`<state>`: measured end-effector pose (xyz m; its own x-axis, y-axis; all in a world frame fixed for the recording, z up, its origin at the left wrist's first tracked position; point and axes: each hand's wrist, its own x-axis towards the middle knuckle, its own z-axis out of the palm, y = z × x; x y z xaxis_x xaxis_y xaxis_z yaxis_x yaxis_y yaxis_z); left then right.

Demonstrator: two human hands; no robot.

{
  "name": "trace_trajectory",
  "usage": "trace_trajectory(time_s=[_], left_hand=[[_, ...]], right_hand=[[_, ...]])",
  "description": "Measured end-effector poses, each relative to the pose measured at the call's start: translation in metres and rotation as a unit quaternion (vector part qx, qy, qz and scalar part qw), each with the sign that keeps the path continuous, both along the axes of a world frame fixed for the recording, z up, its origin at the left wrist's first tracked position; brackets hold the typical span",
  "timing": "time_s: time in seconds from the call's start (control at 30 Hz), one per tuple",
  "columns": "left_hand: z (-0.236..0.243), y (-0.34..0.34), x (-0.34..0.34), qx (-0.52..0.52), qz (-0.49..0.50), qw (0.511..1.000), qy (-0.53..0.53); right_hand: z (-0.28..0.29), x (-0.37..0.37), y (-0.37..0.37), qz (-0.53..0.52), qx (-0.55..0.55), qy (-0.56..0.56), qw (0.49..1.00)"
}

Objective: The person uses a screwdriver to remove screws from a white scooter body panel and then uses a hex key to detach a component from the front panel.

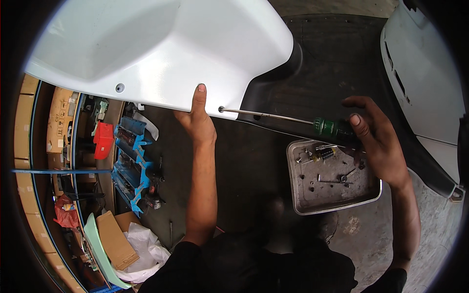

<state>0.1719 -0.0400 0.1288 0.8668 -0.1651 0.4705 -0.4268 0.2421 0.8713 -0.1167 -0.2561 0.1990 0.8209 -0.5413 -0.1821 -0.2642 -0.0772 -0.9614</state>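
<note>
A white moulded panel (161, 58) fills the top left, with an empty-looking round hole (119, 88) near its lower edge. My left hand (199, 117) grips that edge, thumb on the white surface, other fingers mostly hidden beneath. My right hand (376, 141) holds a green-and-black handled screwdriver (326, 126); its long steel shaft runs left to a recessed hole (221, 109) at the panel's corner, right of my left thumb. Under the screwdriver, a metal tray (312, 195) holds a ratchet, a yellow-handled tool and several small fasteners.
A black flat surface (332, 53) extends behind the panel. Another white body part (430, 93) stands at the right. Shelving with cardboard boxes (24, 122), a red container (103, 140), an open blue toolbox (129, 166), drills (154, 195) and cardboard sheets (117, 239) lie at the left.
</note>
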Motion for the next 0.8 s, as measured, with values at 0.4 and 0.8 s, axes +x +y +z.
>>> trace_trajectory(time_s=[0.4,0.8], left_hand=[[0.001,-0.002,-0.002,-0.009,0.015,1.000,0.000],[0.001,-0.002,-0.003,-0.008,0.009,1.000,-0.001]], right_hand=[[-0.002,-0.010,-0.005,0.078,-0.284,-0.080,0.952],[0.003,-0.004,-0.008,0.056,-0.163,0.028,0.985]])
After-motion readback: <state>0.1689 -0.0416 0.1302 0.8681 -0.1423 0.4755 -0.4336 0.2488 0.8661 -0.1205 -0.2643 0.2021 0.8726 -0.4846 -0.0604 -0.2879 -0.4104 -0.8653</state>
